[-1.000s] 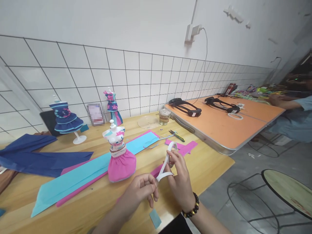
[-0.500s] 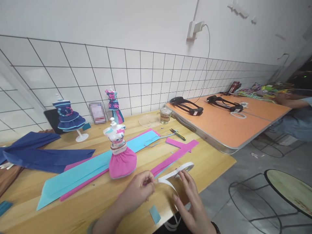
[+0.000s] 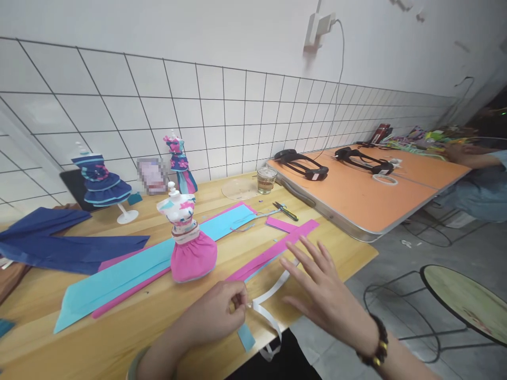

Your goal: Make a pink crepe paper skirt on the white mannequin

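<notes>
The left hand [image 3: 216, 315] pinches one end of the white tape [image 3: 266, 295] near the surface's [image 3: 119, 338] front edge, the strip running away up-right under the right hand [image 3: 325, 287], which hovers flat with fingers spread, holding nothing.

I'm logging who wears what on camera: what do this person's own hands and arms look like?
Both hands are bare, no gloves. The right hand has a dark bead bracelet with some amber beads at the wrist. The left hand has a pale greenish band on the forearm. No sleeves show.
</notes>
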Action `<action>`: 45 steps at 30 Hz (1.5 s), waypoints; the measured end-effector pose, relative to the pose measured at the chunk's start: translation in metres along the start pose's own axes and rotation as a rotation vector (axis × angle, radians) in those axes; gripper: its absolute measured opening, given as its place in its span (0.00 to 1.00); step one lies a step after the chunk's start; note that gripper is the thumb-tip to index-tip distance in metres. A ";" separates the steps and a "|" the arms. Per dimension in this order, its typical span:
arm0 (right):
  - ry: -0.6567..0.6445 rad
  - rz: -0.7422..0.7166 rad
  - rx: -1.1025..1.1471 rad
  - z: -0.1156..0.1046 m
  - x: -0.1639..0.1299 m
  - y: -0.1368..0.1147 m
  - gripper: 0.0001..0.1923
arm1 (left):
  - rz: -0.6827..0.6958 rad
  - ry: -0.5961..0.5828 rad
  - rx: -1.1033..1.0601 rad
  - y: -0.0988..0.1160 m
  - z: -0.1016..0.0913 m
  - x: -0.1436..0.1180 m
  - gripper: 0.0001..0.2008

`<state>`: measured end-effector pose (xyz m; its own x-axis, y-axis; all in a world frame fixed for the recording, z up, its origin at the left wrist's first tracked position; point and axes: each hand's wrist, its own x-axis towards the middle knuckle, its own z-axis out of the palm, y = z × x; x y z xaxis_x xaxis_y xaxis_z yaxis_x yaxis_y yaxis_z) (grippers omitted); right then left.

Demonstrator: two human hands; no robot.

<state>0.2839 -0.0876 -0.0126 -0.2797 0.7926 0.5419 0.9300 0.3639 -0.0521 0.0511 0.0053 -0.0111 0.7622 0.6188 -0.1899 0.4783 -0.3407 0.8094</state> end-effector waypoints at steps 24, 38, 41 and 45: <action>-0.335 0.171 0.507 0.023 0.024 -0.050 0.14 | 0.111 -0.026 0.306 0.002 -0.012 -0.011 0.05; -0.368 0.273 0.770 0.053 0.033 -0.049 0.09 | 0.032 0.084 0.518 0.000 -0.021 -0.016 0.05; -0.344 0.318 0.830 0.052 0.032 -0.047 0.08 | 0.027 0.081 0.458 0.001 -0.022 -0.015 0.05; -0.308 0.347 0.864 0.054 0.030 -0.045 0.10 | 0.057 0.090 0.323 0.002 -0.018 -0.010 0.07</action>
<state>0.2207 -0.0536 -0.0390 -0.1880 0.9716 0.1439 0.5121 0.2220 -0.8297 0.0361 0.0114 0.0025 0.7570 0.6474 -0.0881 0.5606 -0.5744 0.5965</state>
